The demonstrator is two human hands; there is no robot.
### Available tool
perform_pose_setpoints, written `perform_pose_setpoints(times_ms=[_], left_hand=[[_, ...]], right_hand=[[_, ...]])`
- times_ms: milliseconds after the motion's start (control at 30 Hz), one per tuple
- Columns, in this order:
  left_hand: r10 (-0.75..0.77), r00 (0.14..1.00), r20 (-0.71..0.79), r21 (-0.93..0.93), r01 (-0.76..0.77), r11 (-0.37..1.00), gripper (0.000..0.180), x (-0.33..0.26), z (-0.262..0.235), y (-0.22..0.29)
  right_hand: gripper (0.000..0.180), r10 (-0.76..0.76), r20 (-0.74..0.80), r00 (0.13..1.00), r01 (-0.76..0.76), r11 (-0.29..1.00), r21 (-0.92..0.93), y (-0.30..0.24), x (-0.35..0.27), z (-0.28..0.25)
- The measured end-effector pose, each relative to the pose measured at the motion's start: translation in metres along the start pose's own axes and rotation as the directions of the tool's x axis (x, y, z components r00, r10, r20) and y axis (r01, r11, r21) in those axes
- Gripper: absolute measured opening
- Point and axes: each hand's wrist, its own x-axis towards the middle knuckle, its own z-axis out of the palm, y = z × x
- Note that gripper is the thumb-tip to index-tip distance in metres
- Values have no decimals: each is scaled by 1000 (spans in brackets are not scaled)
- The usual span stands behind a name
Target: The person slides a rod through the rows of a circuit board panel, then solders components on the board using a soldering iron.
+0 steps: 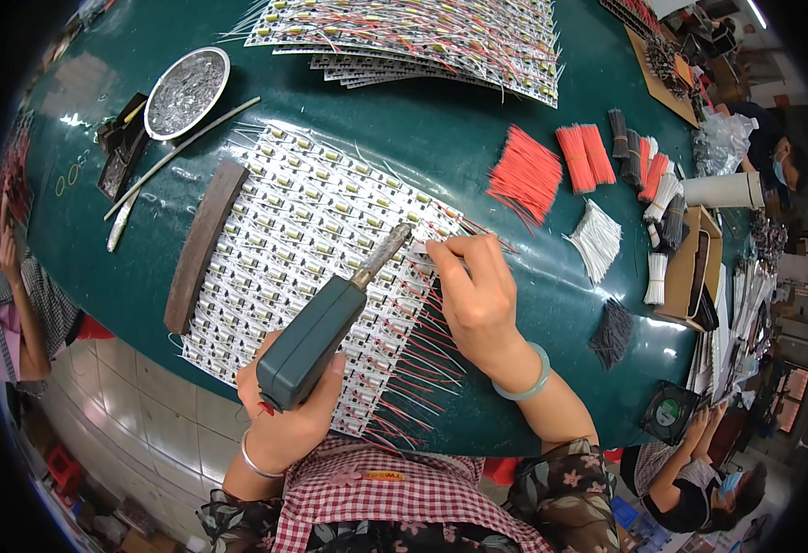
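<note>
My left hand [295,419] is wrapped round the handle of a dark green soldering gun [315,334]. Its blackened tip points up and right, close to my right fingertips. Under it lies a large white panel of small circuit boards [275,249], covered with rows of yellowish parts. My right hand [480,300] is closed in a pinch at the panel's right edge, on what looks like a thin wire mostly hidden by the fingers. Red and white wires [422,369] stick out along that edge below my right hand.
A dark curved bar [206,247] lies along the panel's left edge. Beyond are a silvery bowl [187,92] and a stick [183,152]. Stacked wired panels [413,41] stand at the back. Red wires [522,175], white wires [596,240] and black wires [612,334] lie right.
</note>
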Motion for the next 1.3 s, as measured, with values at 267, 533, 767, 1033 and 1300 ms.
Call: perform_pose_setpoints(times_ms=[267, 533, 767, 1033, 1300], left_hand=[[-16, 1000, 3, -24, 16, 1000, 18, 4, 8, -5], [-69, 996, 56, -41, 72, 997, 16, 10, 15, -11], [-96, 994, 55, -26, 98, 995, 13, 9, 16, -8], [30, 1000, -2, 98, -29, 995, 15, 7, 6, -3], [101, 900, -425, 218, -7, 976, 35, 19, -42, 5]], right_hand=[[33, -16, 1, 1000, 16, 999, -40, 11, 2, 9], [33, 11, 18, 1000, -10, 999, -37, 11, 2, 12], [34, 17, 24, 1000, -16, 999, -49, 9, 3, 10], [34, 21, 29, 999, -20, 999, -36, 10, 4, 10], [34, 50, 55, 997, -49, 998, -26, 9, 4, 7]])
